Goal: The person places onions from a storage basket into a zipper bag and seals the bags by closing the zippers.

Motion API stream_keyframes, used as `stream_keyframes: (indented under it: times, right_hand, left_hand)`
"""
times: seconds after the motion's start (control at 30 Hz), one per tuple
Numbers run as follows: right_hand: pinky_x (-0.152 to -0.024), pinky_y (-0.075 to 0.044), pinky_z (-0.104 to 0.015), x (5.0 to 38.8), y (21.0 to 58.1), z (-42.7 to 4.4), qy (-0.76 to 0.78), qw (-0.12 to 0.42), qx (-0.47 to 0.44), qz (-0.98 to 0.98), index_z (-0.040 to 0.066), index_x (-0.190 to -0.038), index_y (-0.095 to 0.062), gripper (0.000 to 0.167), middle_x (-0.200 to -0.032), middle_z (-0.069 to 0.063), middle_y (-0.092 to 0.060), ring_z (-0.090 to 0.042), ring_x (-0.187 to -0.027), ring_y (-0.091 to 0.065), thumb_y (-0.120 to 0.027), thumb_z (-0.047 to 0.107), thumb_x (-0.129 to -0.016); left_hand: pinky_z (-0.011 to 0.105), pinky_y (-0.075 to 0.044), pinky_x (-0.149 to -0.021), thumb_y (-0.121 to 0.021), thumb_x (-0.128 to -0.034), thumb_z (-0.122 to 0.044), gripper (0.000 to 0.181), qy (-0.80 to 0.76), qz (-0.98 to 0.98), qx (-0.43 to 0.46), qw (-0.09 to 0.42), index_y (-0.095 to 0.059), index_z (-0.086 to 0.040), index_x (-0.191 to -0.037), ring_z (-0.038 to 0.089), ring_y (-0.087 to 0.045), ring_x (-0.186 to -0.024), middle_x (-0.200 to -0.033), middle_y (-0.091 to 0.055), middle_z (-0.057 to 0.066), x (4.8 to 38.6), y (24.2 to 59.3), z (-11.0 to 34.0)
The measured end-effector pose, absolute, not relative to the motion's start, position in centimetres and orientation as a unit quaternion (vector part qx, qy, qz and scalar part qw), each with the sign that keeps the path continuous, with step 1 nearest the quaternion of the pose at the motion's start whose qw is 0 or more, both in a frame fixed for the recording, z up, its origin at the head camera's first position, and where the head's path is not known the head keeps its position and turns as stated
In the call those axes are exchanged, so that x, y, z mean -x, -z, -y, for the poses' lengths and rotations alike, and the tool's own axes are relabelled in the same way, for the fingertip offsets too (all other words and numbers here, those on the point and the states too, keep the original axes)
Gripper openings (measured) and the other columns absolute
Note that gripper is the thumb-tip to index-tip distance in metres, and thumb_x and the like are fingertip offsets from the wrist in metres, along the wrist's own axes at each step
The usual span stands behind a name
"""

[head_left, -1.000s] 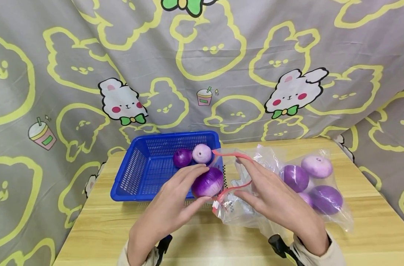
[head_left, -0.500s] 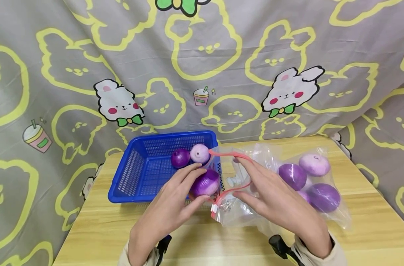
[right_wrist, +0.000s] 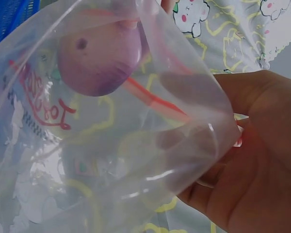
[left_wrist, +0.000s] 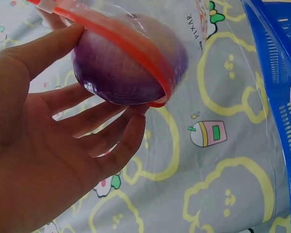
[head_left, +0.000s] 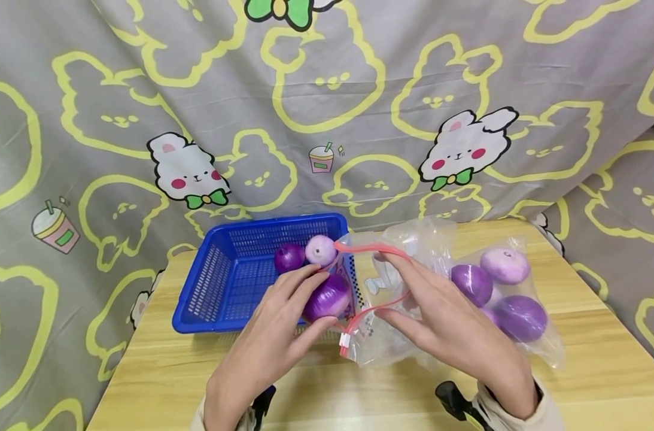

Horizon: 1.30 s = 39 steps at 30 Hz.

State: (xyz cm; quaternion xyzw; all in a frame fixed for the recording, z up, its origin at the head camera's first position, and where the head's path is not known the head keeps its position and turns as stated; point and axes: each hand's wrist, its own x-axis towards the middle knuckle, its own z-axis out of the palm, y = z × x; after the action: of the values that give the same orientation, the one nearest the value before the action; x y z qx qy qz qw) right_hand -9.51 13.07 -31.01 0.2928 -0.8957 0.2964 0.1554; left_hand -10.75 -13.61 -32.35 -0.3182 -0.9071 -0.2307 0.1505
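Note:
My left hand [head_left: 273, 335] cups a purple onion [head_left: 329, 296], thumb on one side and fingers curled on the other. In the left wrist view the onion [left_wrist: 126, 63] lies partly behind the red zip strip [left_wrist: 121, 41] of a clear bag, and the thumb touches that strip. My right hand [head_left: 456, 329] has its thumb and fingers spread apart at the bag's mouth [head_left: 377, 246], which gapes toward the onion. In the right wrist view clear film [right_wrist: 150, 170] covers the fingertips of the right hand [right_wrist: 266, 145].
A blue basket [head_left: 197, 281] stands at the left, with a dark onion [head_left: 289, 258] and a pale onion [head_left: 321, 251] in its right part. Several onions [head_left: 504, 265] lie in clear plastic at the right on the wooden table [head_left: 327, 389]. A patterned cloth [head_left: 359, 197] hangs behind.
The head view has shifted slightly. Both hands keep nearly the same pose around the onion and the bag's mouth; the clear film behind the right fingers stands a little higher.

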Motion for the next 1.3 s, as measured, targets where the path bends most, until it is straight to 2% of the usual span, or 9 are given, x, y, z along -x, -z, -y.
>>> stream_keyframes:
  times: [0.33, 0.47, 0.57, 0.73, 0.8, 0.9, 1.03, 1.3]
  right_hand:
    - [-0.066, -0.047, -0.020, 9.76, 30.70, -12.87, -0.325, 0.177, -0.304, 0.878, 0.024, -0.152, -0.035, 0.079, -0.136, 0.006, -0.056, 0.000, -0.074, -0.050, -0.079, 0.020, -0.086]
    - [-0.073, -0.051, -0.023, 9.86, 30.88, -12.72, -0.332, 0.170, -0.311, 0.874, 0.019, -0.151, -0.037, 0.077, -0.139, 0.003, -0.055, 0.000, -0.080, -0.055, -0.079, 0.021, -0.087]
    - [-0.081, -0.052, -0.027, 9.95, 30.91, -12.70, -0.327, 0.179, -0.316, 0.873, 0.015, -0.150, -0.039, 0.077, -0.139, 0.001, -0.056, -0.004, -0.093, -0.058, -0.080, 0.021, -0.086]
    - [-0.076, -0.053, -0.025, 9.95, 30.79, -12.74, -0.327, 0.181, -0.313, 0.873, 0.019, -0.151, -0.037, 0.079, -0.139, 0.000, -0.056, -0.001, -0.085, -0.059, -0.081, 0.022, -0.085]
    - [-0.071, -0.051, -0.022, 9.90, 30.78, -12.78, -0.328, 0.177, -0.311, 0.874, 0.021, -0.152, -0.036, 0.080, -0.140, -0.001, -0.055, 0.001, -0.075, -0.055, -0.080, 0.023, -0.085]
    - [-0.071, -0.051, -0.023, 9.85, 30.80, -12.86, -0.325, 0.172, -0.307, 0.878, 0.021, -0.152, -0.035, 0.080, -0.141, -0.001, -0.054, 0.001, -0.076, -0.055, -0.079, 0.023, -0.086]
    - [-0.074, -0.052, -0.026, 9.87, 30.88, -12.99, -0.311, 0.173, -0.300, 0.885, 0.020, -0.152, -0.036, 0.078, -0.141, -0.001, -0.055, -0.002, -0.078, -0.054, -0.079, 0.025, -0.087]
    - [-0.075, -0.052, -0.027, 9.90, 31.00, -13.26, -0.306, 0.169, -0.282, 0.893, 0.025, -0.153, -0.033, 0.079, -0.139, 0.003, -0.055, -0.001, -0.077, -0.054, -0.077, 0.029, -0.088]
  left_hand:
    - [0.048, -0.040, -0.107, -0.072, -0.0889, -0.045, 0.073, 0.239, 0.898, 0.324, 0.176, -0.042, -0.022, -0.151, 0.019, -0.043, -0.134, -0.148, -0.047, -0.001, 10.96, 32.46, 13.70]
    - [0.049, -0.041, -0.106, -0.073, -0.0870, -0.048, 0.076, 0.241, 0.902, 0.315, 0.170, -0.041, -0.024, -0.152, 0.019, -0.044, -0.135, -0.149, -0.047, -0.001, 10.87, 32.46, 13.89]
    - [0.050, -0.040, -0.108, -0.071, -0.0885, -0.049, 0.075, 0.240, 0.907, 0.308, 0.158, -0.041, -0.023, -0.152, 0.020, -0.042, -0.137, -0.150, -0.045, -0.001, 10.77, 32.40, 13.97]
    - [0.051, -0.039, -0.108, -0.067, -0.0918, -0.050, 0.069, 0.237, 0.913, 0.301, 0.143, -0.046, -0.017, -0.148, 0.021, -0.044, -0.134, -0.150, -0.045, -0.001, 10.74, 32.35, 14.01]
    - [0.051, -0.040, -0.108, -0.065, -0.0930, -0.050, 0.067, 0.236, 0.915, 0.297, 0.138, -0.047, -0.016, -0.147, 0.021, -0.046, -0.133, -0.149, -0.045, -0.001, 10.73, 32.34, 14.00]
    - [0.051, -0.040, -0.108, -0.063, -0.0948, -0.049, 0.064, 0.233, 0.918, 0.293, 0.132, -0.047, -0.016, -0.147, 0.021, -0.047, -0.132, -0.149, -0.045, -0.001, 10.68, 32.30, 14.01]
    - [0.049, -0.041, -0.108, -0.062, -0.0964, -0.045, 0.058, 0.232, 0.915, 0.297, 0.142, -0.050, -0.016, -0.146, 0.021, -0.046, -0.134, -0.148, -0.047, -0.002, 10.72, 32.27, 14.03]
    - [0.038, -0.049, -0.096, -0.066, -0.0969, -0.028, 0.048, 0.268, 0.886, 0.327, 0.188, -0.053, -0.019, -0.142, 0.012, -0.053, -0.117, -0.142, -0.052, -0.003, 10.92, 32.15, 14.25]
